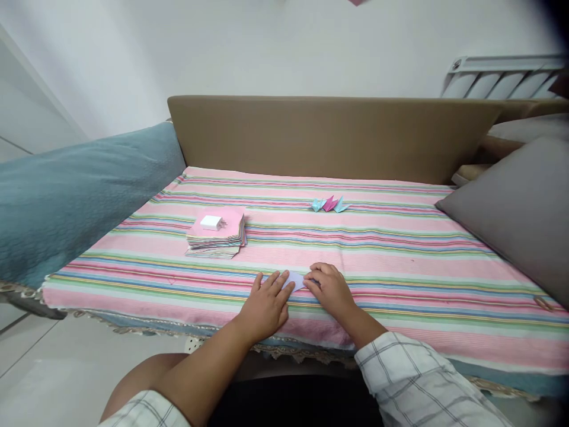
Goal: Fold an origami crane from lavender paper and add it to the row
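Note:
A small piece of folded pale lilac paper (294,280) lies on the striped cloth near its front edge. Fingers spread, my left hand (265,305) rests flat over the left part of the paper and hides some of it. My right hand (331,289) pinches the paper's right tip between thumb and forefinger. Farther back stand several folded paper cranes (329,204), light blue and magenta. To the left is a stack of square paper sheets (216,244) with a pink one on top, and a white charger plug (211,222) sits on it.
The striped cloth (382,224) covers a sofa seat. Behind it rises a brown backrest (329,139). A blue-covered armrest (89,184) bounds the left side, and a grey cushion (515,207) leans at the right. A small brown object (543,303) lies near that cushion. A radiator (502,77) is beyond.

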### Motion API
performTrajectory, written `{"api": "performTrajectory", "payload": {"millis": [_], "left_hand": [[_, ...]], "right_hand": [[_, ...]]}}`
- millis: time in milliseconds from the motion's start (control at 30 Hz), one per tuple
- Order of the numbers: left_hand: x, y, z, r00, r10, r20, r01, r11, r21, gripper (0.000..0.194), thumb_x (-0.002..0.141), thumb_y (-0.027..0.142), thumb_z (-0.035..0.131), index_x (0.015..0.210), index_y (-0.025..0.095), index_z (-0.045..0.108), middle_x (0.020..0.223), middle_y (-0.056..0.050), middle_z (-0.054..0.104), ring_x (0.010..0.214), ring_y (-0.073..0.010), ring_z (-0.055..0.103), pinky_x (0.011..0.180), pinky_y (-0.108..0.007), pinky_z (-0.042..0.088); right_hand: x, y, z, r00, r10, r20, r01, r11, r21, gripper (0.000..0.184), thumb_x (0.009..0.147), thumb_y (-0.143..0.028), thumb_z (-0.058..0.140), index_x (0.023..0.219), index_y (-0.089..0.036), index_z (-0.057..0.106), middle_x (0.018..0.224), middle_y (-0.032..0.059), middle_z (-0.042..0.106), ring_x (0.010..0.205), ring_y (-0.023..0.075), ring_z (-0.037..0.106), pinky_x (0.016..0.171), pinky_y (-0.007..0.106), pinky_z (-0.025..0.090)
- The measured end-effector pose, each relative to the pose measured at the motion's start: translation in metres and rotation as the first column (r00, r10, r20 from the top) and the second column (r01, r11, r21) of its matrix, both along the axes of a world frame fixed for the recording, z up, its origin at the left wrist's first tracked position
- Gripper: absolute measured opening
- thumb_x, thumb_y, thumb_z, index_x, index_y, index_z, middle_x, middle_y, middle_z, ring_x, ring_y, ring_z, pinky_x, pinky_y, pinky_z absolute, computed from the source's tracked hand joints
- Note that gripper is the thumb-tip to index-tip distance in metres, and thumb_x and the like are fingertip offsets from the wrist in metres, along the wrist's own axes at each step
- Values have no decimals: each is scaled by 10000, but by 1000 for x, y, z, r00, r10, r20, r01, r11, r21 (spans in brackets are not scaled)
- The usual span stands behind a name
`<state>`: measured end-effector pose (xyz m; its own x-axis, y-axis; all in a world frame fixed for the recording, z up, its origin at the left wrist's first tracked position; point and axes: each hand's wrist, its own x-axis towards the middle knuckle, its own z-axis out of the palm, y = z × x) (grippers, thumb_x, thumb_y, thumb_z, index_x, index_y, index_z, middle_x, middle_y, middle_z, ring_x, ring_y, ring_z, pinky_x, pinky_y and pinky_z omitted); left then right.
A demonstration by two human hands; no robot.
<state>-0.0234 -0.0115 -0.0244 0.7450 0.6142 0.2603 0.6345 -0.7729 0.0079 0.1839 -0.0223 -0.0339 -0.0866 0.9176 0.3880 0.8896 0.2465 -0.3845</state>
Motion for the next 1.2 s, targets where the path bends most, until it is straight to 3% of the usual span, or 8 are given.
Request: {"api": "performTrajectory", "payload": {"millis": [233,367,467,533,633,800,1100,1200], "left_hand": [[2,1,4,1000,-9,-6,9,1000,-2,459,833,240,447,1291,249,459,1377,-38,450,1244,-289,389,1028,-528,244],[2,1,4,1000,-6,-3,6,1000,5,455,825,243,458,1280,250,473,1367,-34,464,1236,-287,400,1024,-525,249],[3,1,5,1000,-4,-3,4,1000,7,461,818,241,467,1278,249,476,1362,-34,470,1229,-287,409,1022,-517,256],[3,1,5,1000,-4,-3,4,1000,6,459,820,239,463,1278,249,477,1358,-33,475,1229,-286,410,1021,-516,258],[2,1,5,1000,-5,3,5,1000,11,457,823,238,456,1279,258,476,1359,-28,474,1232,-282,408,1022,-516,254],[1,1,3,1000,-8,10,8,1000,29,460,818,240,469,1277,265,479,1364,-32,467,1230,-281,409,1026,-508,251],[2,1,3,1000,-10,3,10,1000,15,468,818,237,467,1286,260,470,1362,-35,470,1240,-280,401,1035,-507,245],[2,2,2,1000,-9,9,9,1000,17,472,820,237,461,1292,258,468,1359,-44,472,1241,-280,399,1039,-508,242]], "right_hand": [[19,1,-8,998,23,-50,-23,1000,7,137,824,-282,578,828,-230,704,1044,66,625,987,221,536,863,380,436],[27,-3,-1,998,56,-7,-56,998,36,183,863,-264,509,828,-215,682,981,56,645,942,202,556,840,350,457],[23,-11,6,1000,20,23,-22,994,111,257,904,-251,412,961,-197,656,1000,72,652,974,197,562,875,356,453],[16,-19,9,990,94,102,-109,982,153,297,910,-261,403,1110,-182,608,1133,87,620,1091,204,518,962,380,404],[4,-29,8,934,224,279,-266,956,122,395,894,-357,454,1259,-218,517,1359,90,462,1286,264,340,1044,481,289],[5,-32,0,942,134,307,-165,984,75,374,872,-455,484,1199,-296,574,1443,103,336,1315,314,287,1002,538,305],[21,-29,7,975,41,219,-64,993,102,323,897,-399,447,1017,-185,657,1321,129,490,1221,269,425,995,461,381],[8,-28,8,970,51,237,-86,987,138,377,907,-369,422,1184,-160,568,1337,130,479,1256,261,395,1035,478,325]]}}
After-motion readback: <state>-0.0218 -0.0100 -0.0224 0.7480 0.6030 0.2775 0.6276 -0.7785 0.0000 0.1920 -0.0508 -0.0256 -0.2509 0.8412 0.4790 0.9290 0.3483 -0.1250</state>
